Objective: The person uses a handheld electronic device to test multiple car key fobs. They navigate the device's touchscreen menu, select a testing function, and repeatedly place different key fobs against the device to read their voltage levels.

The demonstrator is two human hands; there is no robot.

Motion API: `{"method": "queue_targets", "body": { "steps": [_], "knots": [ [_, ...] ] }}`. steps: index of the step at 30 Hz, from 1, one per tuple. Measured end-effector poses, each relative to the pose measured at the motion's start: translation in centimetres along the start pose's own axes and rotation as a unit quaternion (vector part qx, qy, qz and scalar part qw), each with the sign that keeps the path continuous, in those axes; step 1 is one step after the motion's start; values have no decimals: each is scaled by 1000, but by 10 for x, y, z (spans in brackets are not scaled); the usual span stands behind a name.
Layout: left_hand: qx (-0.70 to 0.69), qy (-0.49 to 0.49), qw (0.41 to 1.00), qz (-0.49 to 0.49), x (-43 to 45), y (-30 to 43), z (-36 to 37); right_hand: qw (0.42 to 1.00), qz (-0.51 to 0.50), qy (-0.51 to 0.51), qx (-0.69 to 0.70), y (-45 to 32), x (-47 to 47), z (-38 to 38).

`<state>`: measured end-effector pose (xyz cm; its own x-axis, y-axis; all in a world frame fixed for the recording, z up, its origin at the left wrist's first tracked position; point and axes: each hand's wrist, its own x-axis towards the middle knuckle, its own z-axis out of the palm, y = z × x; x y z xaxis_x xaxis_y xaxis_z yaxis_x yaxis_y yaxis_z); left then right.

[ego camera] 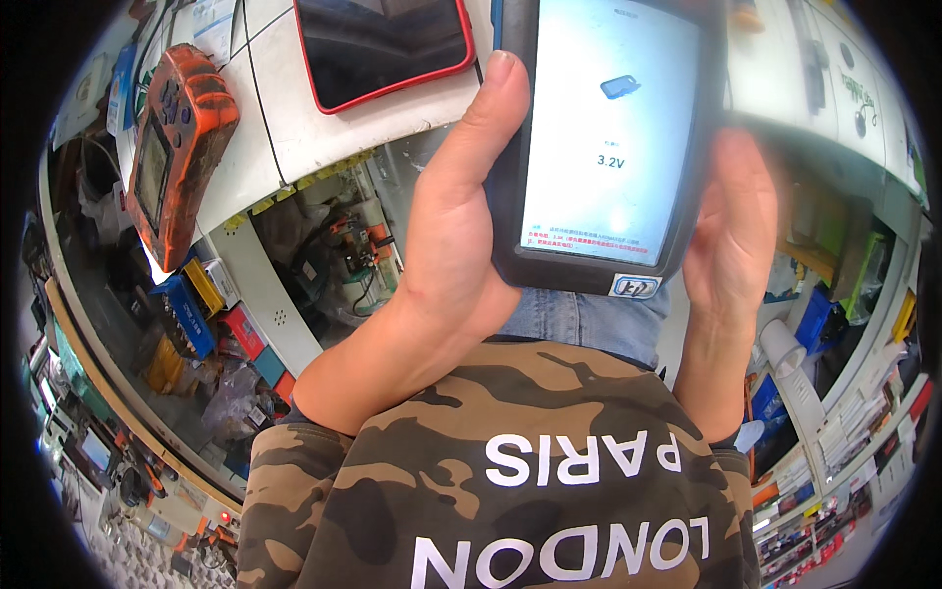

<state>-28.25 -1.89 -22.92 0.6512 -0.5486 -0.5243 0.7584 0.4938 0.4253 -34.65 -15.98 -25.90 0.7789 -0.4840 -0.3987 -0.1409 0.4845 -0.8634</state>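
A dark handheld tester with a lit touchscreen (611,132) is held up close before me; its screen shows a small key-fob-like picture and a voltage reading. My left hand (471,199) is closed round its left side, the thumb along the edge. At the device's right side is my right hand (736,221), somewhat blurred; whether its fingers grip the device is hidden. A phone in a red case (386,44) lies on the white worktop, beyond my left hand. Farther left rests a worn orange handheld device (180,140) with buttons and a small grey display.
The white worktop's edge (375,140) runs in front of me. Beneath it at left are small boxes (184,313) and plastic bags (232,405). Below at right stand a white bin (781,347) and crowded shelves (846,442). A dark cable (257,103) crosses the worktop.
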Motion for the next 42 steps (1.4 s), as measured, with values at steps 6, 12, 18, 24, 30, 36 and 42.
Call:
{"method": "queue_targets", "body": {
  "steps": [6,12,18,24,30,36,42],
  "knots": [
    [9,3,1000,6,0,1,3,971,142,-51,183,3,-1,2],
    [-31,-20,999,-1,0,-1,-5,990,58,-22,123,4,-3,13],
    [-72,38,997,-18,1,-5,-4,986,1,-162,-36,-11,8,-6],
    [-16,45,999,-6,0,1,1,978,19,-206,11,-9,12,-9],
    [-9,97,995,1,-1,-2,3,988,-61,-135,-53,1,5,-3],
    [-3,97,995,-3,-2,-1,4,981,-136,-101,-92,2,4,3],
    [-21,89,996,-15,-2,0,3,990,-71,-113,-38,-1,0,1]
  ]
}}
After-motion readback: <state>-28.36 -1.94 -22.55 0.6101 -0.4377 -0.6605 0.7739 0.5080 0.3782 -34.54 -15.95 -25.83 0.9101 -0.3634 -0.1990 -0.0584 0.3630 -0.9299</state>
